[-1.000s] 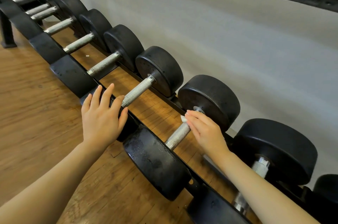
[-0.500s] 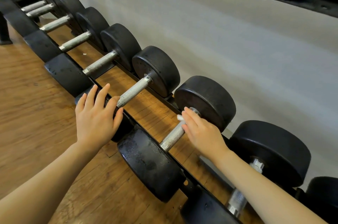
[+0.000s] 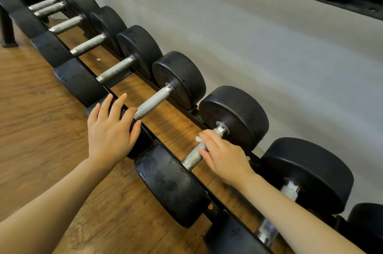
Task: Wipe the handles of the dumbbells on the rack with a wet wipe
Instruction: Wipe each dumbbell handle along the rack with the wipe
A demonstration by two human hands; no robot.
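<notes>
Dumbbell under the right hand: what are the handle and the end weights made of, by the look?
Handle: looks like bare metal, silvery, with a fine cross-hatched grip pattern; possibly steel or chrome, can't tell which. End weights: black and matte with rounded edges, likely rubber-coated; the near one shows scuffs and glossy patches.

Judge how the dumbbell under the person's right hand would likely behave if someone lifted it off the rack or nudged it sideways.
The dumbbell probably feels heavy for its size: thick black end weights on a metal handle. Its round ends suggest it could roll once off the rack. The knurled handle should resist slipping, though the right hand presses a wet wipe there, so it may be damp.
</notes>
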